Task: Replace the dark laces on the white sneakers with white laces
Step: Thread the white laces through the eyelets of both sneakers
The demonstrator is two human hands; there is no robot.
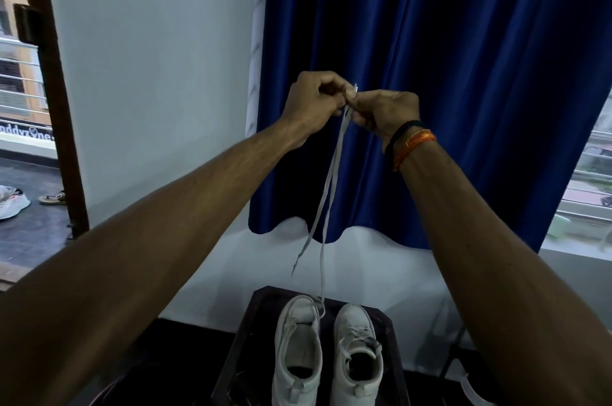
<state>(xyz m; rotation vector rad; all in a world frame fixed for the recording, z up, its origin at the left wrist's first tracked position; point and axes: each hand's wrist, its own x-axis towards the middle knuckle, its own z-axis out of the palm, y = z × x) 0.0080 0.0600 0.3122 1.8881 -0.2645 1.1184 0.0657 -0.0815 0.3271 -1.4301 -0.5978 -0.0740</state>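
My left hand (311,100) and right hand (381,110) both pinch the flat white fabric lace (331,180) by its ends, high up; it hangs straight down to the left white leather sneaker (298,352) on the dark wooden surface (238,349), directly below.

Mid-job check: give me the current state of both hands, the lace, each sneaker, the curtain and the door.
left hand: raised, pinching the white lace
right hand: raised, pinching the same lace ends
white lace: held up, hanging down to the left sneaker
left sneaker: on the dark stool, lacing unfinished
right sneaker: beside it, white laces in
dark stool: holds both sneakers
blue curtain: drawn
door: open
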